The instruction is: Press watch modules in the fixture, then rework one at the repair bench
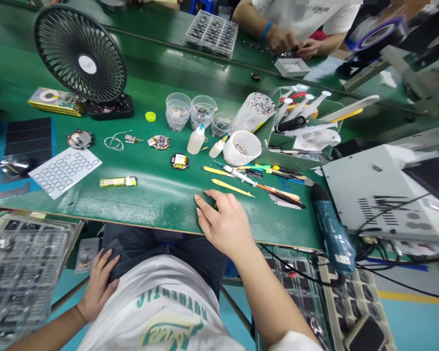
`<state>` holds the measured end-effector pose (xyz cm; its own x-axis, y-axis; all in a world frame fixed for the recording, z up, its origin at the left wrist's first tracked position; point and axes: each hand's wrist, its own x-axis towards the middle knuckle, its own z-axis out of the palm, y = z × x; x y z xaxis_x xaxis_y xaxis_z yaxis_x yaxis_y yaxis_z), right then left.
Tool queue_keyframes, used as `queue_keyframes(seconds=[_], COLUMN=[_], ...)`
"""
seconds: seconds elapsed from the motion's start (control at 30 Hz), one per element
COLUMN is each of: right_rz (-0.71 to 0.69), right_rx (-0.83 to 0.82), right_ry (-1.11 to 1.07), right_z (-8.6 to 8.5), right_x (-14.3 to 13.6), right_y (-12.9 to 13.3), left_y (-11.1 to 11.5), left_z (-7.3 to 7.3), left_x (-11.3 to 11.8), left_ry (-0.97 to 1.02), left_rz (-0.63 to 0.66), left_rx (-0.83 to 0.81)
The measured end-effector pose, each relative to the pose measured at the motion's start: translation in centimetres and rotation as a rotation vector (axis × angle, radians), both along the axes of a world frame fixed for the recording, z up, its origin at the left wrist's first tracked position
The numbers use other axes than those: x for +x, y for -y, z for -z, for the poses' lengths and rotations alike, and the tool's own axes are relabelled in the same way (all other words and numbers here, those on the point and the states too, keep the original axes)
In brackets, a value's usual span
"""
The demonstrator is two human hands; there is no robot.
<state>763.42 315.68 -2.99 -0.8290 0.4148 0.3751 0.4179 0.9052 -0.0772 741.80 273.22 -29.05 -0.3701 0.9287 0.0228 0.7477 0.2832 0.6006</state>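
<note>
My right hand point(225, 219) rests at the green bench top point(157, 204) near its front edge, fingers loosely apart, with nothing visible in them. Just beyond it lies a yellow pointed tool point(232, 187), and behind that a white syringe point(241, 175). Farther back sits a small round device with a battery point(179, 161), next to a squeeze bottle point(196, 141). Down on my lap, my left hand point(101, 280) lies with its fingers spread on my thigh, holding nothing. Left of centre are a yellow-green lighter-shaped item point(118, 182) and a sheet of printed outlines point(65, 170).
A black fan point(82, 58) stands at the back left. Clear cups point(178, 109), a tub of small parts point(242, 147) and a tool holder point(303, 156) line the back. Right are a blue-green power tool point(334, 234) and a white machine point(388, 195). Opposite, a person's hands point(281, 41) handle parts.
</note>
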Motion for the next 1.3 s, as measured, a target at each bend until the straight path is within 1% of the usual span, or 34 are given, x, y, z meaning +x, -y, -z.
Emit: queue_keyframes(seconds=[0.17, 0.23, 0.27, 0.3, 0.4, 0.43, 0.5, 0.6, 0.73, 0.87, 0.93, 1.0, 1.17, 1.23, 1.3], right_rz=[-0.040, -0.049, -0.043, -0.021, 0.126, 0.181, 0.260, 0.308, 0.311, 0.297, 0.280, 0.245, 0.129, 0.065, -0.010], right_rx=[-0.001, -0.055, -0.127, -0.253, -0.740, -0.856, -0.980, -1.147, -1.401, -1.547, -1.575, -1.531, -1.324, -1.218, -1.089], right_ry=[-0.059, -0.100, -0.133, -0.189, -0.408, -0.469, -0.550, -0.645, -0.762, -0.817, -0.823, -0.796, -0.659, -0.583, -0.486], right_z=[0.1, 0.3, 0.3, 0.3, 0.2, 0.2, 0.0, -0.3, -1.1, -2.0, -2.2, -2.1, -1.9, -2.1, -2.5], right_x=[0.1, 0.2, 0.2, 0.3, 0.3, 0.2, 0.0, -0.9, -2.8, -4.1, -4.4, -4.6, -5.7, -7.1, -9.2], right_y=[-0.1, -0.1, -0.2, -0.2, -0.6, -0.8, -1.2, -1.6, -1.5, -1.0, -0.8, -0.6, -1.0, -1.8, -2.9], left_y=[0.1, 0.1, 0.1, 0.1, 0.0, -0.1, 0.0, 0.0, 0.0, 0.1, 0.0, -0.1, -1.2, -1.6, -2.0], left_z=[0.0, 0.0, -0.1, -0.2, -0.2, -0.2, -0.1, 0.1, 0.5, 0.7, 0.6, 0.4, -0.8, -1.2, -1.6], left_x=[-0.1, 0.0, 0.0, 0.0, 0.0, 0.0, 0.0, 0.1, 0.1, 0.2, 0.3, 0.5, 1.3, 1.6, 1.8], left_ry=[-0.001, -0.003, -0.003, -0.003, -0.007, -0.010, -0.012, -0.009, -0.017, -0.028, -0.024, -0.012, 0.011, 0.009, 0.005], left_rz=[-0.009, -0.008, -0.008, -0.005, -0.002, -0.003, -0.005, -0.007, -0.003, -0.021, -0.026, -0.032, -0.072, -0.084, -0.098], left_rx=[-0.014, -0.018, -0.017, -0.016, -0.004, 0.000, 0.004, -0.001, 0.004, 0.021, 0.024, 0.023, 0.020, 0.029, 0.032])
